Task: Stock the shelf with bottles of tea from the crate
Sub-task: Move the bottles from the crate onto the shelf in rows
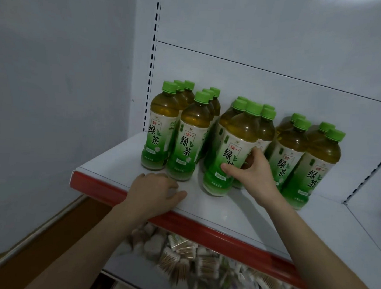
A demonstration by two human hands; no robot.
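Several green-capped bottles of green tea stand in rows on a white shelf (pixel 236 215) with a red front edge. My right hand (pixel 253 169) grips the front bottle (pixel 231 151) of the middle row around its label; the bottle leans slightly left and rests on the shelf. My left hand (pixel 155 192) lies flat on the shelf near the front edge, fingers loosely curled and holding nothing, just below a front bottle (pixel 188 142) of the left group. The crate is out of view.
A lower shelf (pixel 201 262) holds several small packets of cotton swabs. White back panels and a slotted upright (pixel 153 54) stand behind the bottles. A white wall is at the left. Bare shelf surface lies in front of the bottles and at the right.
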